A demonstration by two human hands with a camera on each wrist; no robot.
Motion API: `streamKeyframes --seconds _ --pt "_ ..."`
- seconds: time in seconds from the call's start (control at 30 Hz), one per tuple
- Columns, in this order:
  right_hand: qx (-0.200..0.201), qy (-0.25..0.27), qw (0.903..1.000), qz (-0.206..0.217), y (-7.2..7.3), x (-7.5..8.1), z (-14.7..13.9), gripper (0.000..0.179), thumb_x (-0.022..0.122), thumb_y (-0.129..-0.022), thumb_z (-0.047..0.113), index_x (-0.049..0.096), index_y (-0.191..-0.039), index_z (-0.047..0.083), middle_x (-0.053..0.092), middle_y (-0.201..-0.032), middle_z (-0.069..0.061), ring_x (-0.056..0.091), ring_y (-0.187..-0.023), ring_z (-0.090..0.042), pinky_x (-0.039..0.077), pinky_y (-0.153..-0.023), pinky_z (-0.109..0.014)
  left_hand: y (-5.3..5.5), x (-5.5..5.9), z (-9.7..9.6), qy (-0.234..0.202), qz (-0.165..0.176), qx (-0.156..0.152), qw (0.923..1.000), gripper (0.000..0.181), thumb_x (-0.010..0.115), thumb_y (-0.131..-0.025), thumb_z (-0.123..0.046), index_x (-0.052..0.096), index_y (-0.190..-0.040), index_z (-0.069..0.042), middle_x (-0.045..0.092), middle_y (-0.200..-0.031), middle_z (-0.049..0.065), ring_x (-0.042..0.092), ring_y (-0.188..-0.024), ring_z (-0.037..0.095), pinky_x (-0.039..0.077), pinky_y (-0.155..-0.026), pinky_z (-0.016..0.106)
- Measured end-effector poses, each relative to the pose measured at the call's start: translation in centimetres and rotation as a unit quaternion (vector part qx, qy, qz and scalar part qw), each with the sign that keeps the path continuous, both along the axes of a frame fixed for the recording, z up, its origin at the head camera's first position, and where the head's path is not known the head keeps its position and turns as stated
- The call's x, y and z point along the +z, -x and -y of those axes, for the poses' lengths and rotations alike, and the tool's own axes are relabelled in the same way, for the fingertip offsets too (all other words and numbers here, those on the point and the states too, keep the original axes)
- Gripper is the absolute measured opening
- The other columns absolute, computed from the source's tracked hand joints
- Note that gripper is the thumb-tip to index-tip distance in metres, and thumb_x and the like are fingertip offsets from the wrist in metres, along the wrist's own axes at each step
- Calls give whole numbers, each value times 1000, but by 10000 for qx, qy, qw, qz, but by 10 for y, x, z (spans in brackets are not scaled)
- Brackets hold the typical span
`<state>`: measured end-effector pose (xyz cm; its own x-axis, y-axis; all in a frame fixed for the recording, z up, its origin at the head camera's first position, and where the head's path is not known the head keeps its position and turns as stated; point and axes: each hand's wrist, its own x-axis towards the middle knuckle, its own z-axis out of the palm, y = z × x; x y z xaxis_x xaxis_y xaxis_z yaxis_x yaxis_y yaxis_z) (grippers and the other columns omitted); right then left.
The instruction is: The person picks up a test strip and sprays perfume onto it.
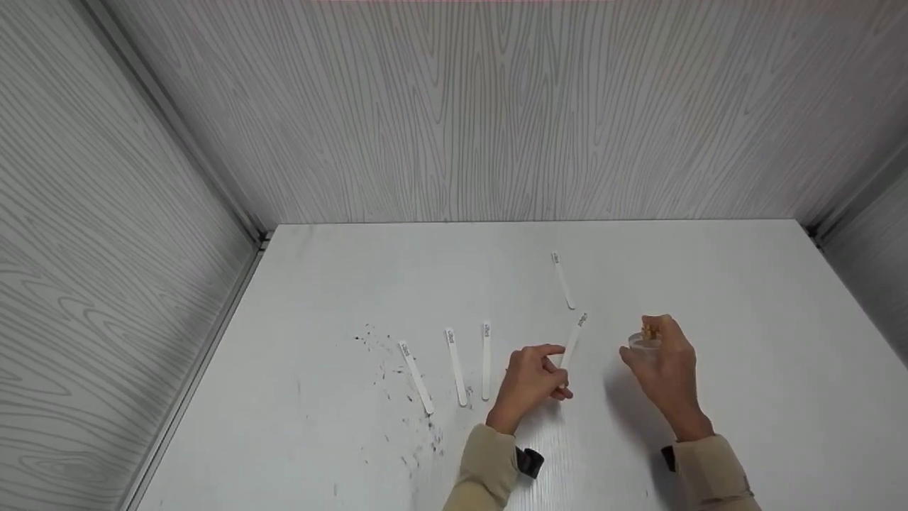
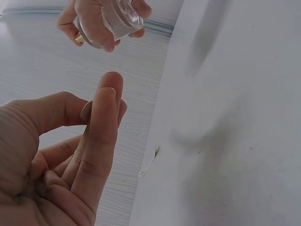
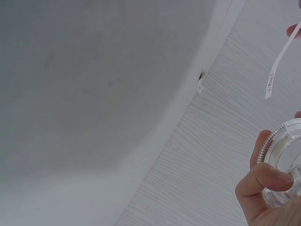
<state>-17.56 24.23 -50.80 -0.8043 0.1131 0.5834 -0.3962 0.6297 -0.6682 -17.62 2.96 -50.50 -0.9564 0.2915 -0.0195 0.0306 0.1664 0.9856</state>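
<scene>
A thin white paper test strip (image 1: 573, 339) with dark print at its far end is pinched between the thumb and fingers of my left hand (image 1: 530, 380). In the right wrist view the strip (image 3: 278, 66) bends slightly and its printed end points down. To the right, my right hand (image 1: 668, 372) grips a clear ribbed perfume bottle (image 1: 643, 343) with a gold spray top (image 1: 648, 331), held above the table. The left wrist view shows the bottle (image 2: 117, 20) tipped over on its side, apart from the left hand's fingertips. Its nozzle opening is hidden by the fingers.
Several similar strips lie on the white table (image 1: 319, 284): a left strip (image 1: 416, 377), a middle strip (image 1: 456, 367) and a strip (image 1: 486, 360) beside the left hand. Another strip (image 1: 563, 281) lies farther back. Dark specks (image 1: 434, 436) mark the table. Wood-grain panels (image 1: 482, 113) enclose it.
</scene>
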Motion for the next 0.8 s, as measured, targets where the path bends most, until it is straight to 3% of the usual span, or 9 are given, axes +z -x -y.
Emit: streamKeyframes --seconds 0.17,0.37,0.57,0.8 --pt "-30 -10 10000 -56 0 0 0 41 74 -71 -19 56 -108 -13 64 -98 -27 61 -90 -36 48 -74 -54 0 1 -2 -34 20 -5 10000 42 60 -86 14 63 -127 12 69 -67 4 71 -57 17 60 -53 27" --pt "-114 6 9999 -64 1 1 0 41 75 -72 -17 57 -108 -13 65 -100 -26 59 -89 -31 46 -76 -39 1 1 -2 -21 -20 -3 10000 41 61 -86 14 63 -127 11 68 -67 4 71 -56 17 60 -53 27" --pt "-78 164 9998 87 0 2 -1 42 74 -73 -18 56 -111 -14 64 -104 -31 60 -93 -38 49 -76 -58 1 0 -2 -53 -48 -20 10000 42 60 -85 14 64 -127 11 69 -66 5 71 -56 17 60 -53 28" --pt "-134 142 9996 189 0 4 -1 45 72 -71 -21 55 -113 -16 63 -105 -32 60 -95 -41 49 -79 -61 1 -3 -1 -183 31 -42 9998 43 59 -86 13 63 -128 10 66 -65 4 72 -58 19 60 -55 28"
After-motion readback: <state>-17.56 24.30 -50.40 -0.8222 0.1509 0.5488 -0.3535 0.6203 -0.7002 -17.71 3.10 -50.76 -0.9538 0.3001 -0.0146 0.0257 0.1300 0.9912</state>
